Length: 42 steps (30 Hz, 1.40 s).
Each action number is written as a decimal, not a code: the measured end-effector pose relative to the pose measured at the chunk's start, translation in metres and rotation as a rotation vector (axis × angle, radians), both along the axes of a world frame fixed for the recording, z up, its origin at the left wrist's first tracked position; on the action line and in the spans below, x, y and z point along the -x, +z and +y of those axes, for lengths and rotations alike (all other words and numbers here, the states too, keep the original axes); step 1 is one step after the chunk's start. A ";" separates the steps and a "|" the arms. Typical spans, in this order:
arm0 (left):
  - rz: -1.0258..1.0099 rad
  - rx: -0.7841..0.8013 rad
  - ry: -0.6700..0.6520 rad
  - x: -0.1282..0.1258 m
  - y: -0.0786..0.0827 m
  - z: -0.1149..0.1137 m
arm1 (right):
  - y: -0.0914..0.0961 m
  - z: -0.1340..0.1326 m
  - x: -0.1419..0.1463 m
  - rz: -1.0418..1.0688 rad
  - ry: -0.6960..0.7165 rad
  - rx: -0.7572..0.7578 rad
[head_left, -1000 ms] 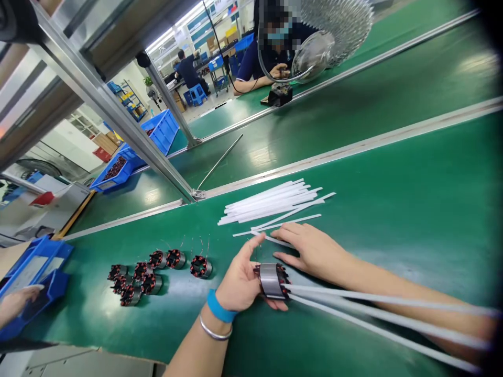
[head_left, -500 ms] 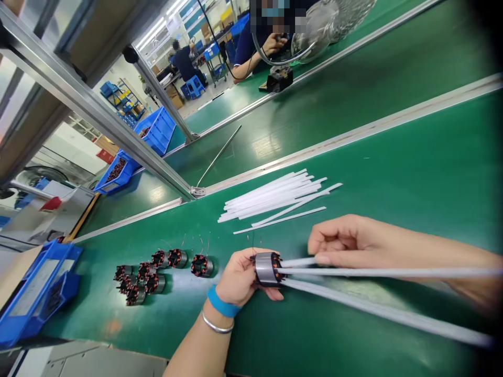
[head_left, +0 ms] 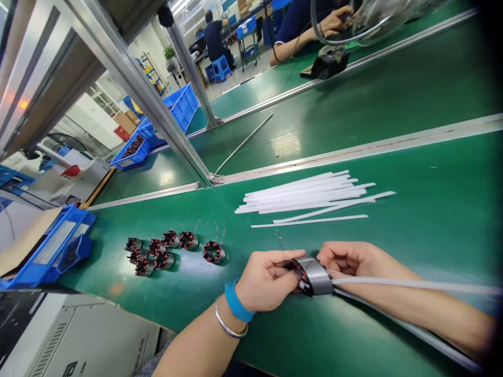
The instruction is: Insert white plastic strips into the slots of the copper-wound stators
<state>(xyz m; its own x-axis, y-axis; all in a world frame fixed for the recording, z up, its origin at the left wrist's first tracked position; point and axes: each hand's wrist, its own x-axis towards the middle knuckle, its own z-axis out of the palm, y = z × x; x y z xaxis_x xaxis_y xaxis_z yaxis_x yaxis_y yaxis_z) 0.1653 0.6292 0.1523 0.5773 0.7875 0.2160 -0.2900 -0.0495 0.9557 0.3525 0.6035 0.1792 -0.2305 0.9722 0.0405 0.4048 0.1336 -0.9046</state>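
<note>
A motor stator, a grey metal ring with black insulation and copper windings, is gripped by my left hand at its left end. Two long white strips run out of the stator's right end toward the right edge, one passing across my right forearm. My right hand is closed against that same end, its fingers curled around a short bit of white strip that is mostly hidden. Fine wires rise above the stator. Farther left on the green table stands a separate stator.
Several more stators cluster at the left. A pile of white strips lies beyond my hands. Blue bins stand at the left edge. A metal post and rail border the table. Across it, a co-worker's hand is working.
My right hand has moved in against the stator's right end. The stator has turned and tilted in my left hand, whose thumb now lies nearer me. The whole view has shifted.
</note>
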 end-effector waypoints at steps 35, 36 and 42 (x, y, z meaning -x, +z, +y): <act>0.072 -0.158 0.115 -0.006 -0.012 0.002 | 0.023 -0.005 -0.002 -0.137 0.124 0.041; 0.038 -0.055 0.086 -0.006 -0.010 0.004 | 0.029 -0.002 -0.006 -0.182 0.145 0.052; -0.254 0.163 0.010 -0.002 0.004 0.011 | 0.055 0.047 0.016 -0.841 -0.040 -0.716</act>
<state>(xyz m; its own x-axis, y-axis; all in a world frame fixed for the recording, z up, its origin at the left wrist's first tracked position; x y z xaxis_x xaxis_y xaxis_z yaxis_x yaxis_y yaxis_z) 0.1669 0.6398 0.1564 0.5130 0.8290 0.2230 -0.5214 0.0945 0.8481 0.3363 0.6509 0.2341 -0.4175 0.7938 0.4423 0.8701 0.4896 -0.0573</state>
